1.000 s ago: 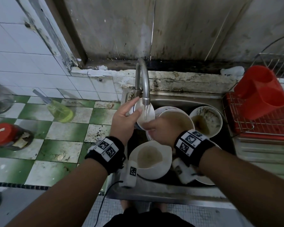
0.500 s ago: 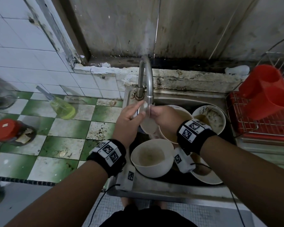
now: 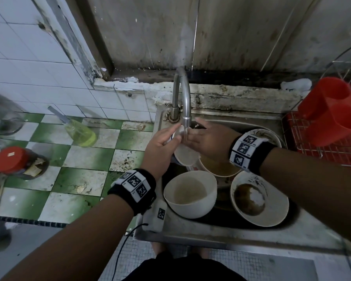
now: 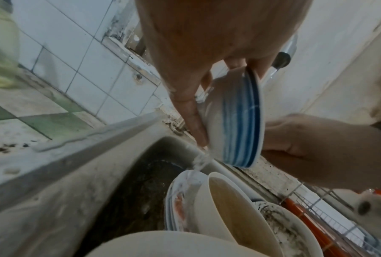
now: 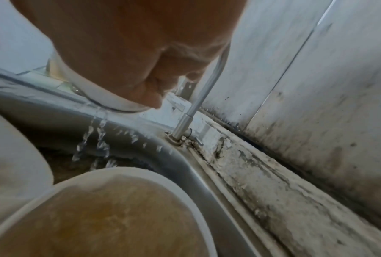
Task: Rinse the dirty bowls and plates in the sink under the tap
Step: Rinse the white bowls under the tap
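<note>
A small white bowl with blue stripes (image 3: 185,158) (image 4: 235,121) is tilted on its side right under the spout of the tap (image 3: 182,94), and water runs off its rim. My left hand (image 3: 171,136) (image 4: 207,107) grips this bowl by its base and rim. My right hand (image 3: 195,136) (image 5: 145,90) lies against the bowl's open side with its fingers stretched out, tips hidden inside. Below in the sink (image 3: 211,238) stand a white bowl of murky water (image 3: 189,194), a bowl of brown liquid (image 3: 219,168) and a bowl with dark residue (image 3: 259,201).
Another dirty bowl (image 3: 272,136) sits at the sink's far right, and plates (image 4: 176,205) lie under the bowls. A red drying rack with a red holder (image 3: 330,112) stands right of the sink. On the tiled counter to the left are a yellow soap bottle (image 3: 80,132) and a red-lidded jar (image 3: 10,161).
Both hands have lifted the striped bowl closer to the spout and tipped it further on its side. The right hand's fingers have straightened out against it.
</note>
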